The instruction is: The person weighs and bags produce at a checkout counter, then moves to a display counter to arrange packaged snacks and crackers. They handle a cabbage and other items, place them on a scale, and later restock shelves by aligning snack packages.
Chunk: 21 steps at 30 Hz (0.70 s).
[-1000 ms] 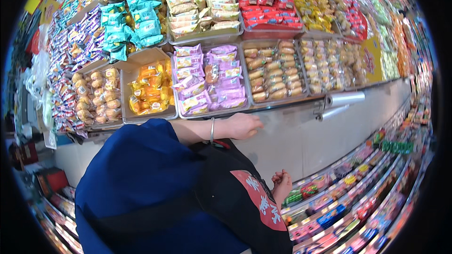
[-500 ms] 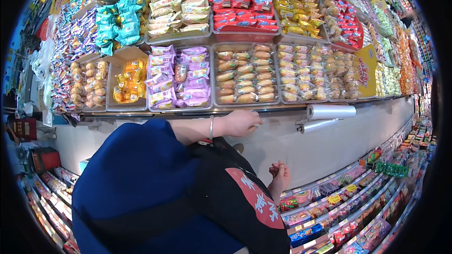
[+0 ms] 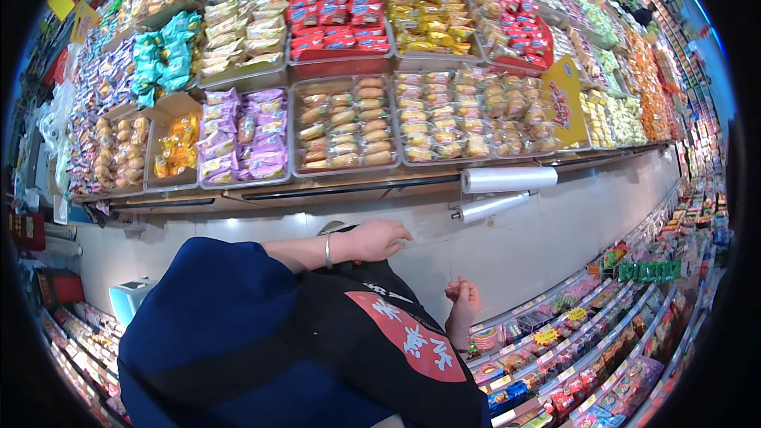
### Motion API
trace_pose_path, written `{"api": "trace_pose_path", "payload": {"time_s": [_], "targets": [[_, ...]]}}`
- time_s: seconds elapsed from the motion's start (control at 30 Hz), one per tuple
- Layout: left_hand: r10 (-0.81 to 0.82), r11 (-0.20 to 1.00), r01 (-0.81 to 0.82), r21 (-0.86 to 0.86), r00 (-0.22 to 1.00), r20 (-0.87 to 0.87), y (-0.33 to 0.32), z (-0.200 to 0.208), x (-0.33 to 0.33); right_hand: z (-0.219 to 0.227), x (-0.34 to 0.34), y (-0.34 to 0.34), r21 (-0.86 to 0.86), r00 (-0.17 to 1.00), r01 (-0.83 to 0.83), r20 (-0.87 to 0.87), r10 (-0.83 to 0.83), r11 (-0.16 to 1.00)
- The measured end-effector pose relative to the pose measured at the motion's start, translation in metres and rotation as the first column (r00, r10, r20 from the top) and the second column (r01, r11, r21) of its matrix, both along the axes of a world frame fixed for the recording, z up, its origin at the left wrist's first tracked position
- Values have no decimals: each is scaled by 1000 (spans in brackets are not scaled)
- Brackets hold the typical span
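My left hand (image 3: 379,240), with a silver bangle (image 3: 327,250) at the wrist, hangs in front of my black apron (image 3: 357,325). Its back faces up and its fingers are loosely stretched, with nothing seen in them. Farther right and lower, my right hand (image 3: 464,299) is held up beside the apron. Its fingers are curled in, and no thing shows in them. Neither hand touches the goods. Nearest to the left hand, across a gap, are a tub of wrapped bread rolls (image 3: 343,127) and a tub of purple snack packets (image 3: 242,139).
The display counter's edge (image 3: 357,188) runs across ahead, with rolls of plastic bags (image 3: 507,180) on it. Behind stand tubs of red packets (image 3: 339,20) and yellow packets (image 3: 428,24). Low shelves of packaged sweets (image 3: 571,341) line the right. Pale floor tiles (image 3: 547,226) lie between.
The view has shifted right along the counter, so tubs and bag rolls now sit farther left. More floor shows between my left hand and the counter. Both hands keep nearly the same pose.
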<state>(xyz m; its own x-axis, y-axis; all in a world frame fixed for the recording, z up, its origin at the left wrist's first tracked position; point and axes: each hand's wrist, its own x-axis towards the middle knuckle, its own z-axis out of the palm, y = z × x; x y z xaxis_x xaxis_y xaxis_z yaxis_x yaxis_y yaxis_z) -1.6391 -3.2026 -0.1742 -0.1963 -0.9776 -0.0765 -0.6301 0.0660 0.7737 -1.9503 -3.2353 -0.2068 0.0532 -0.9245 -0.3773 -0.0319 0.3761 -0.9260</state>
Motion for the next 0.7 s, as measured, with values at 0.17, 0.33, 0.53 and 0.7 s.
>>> {"api": "trace_pose_path", "payload": {"time_s": [0.17, 0.33, 0.53, 0.7], "targets": [[-85, 996, 85, 21, 996, 16, -24, -10, -20, -9, -15, -10, 59, 999, 43, -8, -43, 997], [-187, 978, 184, 94, 982, 25, -72, -13, -51, -20, -34, -26, 54, 998, 58, 25, -59, 997], [-326, 938, 327, 115, 945, -29, -166, -43, -115, -42, -90, -70, 95, 989, 145, -3, -145, 985], [-361, 931, 364, 18, 929, -85, -267, -42, -175, -37, -150, -134, 181, 989, 142, -69, -131, 973]]}}
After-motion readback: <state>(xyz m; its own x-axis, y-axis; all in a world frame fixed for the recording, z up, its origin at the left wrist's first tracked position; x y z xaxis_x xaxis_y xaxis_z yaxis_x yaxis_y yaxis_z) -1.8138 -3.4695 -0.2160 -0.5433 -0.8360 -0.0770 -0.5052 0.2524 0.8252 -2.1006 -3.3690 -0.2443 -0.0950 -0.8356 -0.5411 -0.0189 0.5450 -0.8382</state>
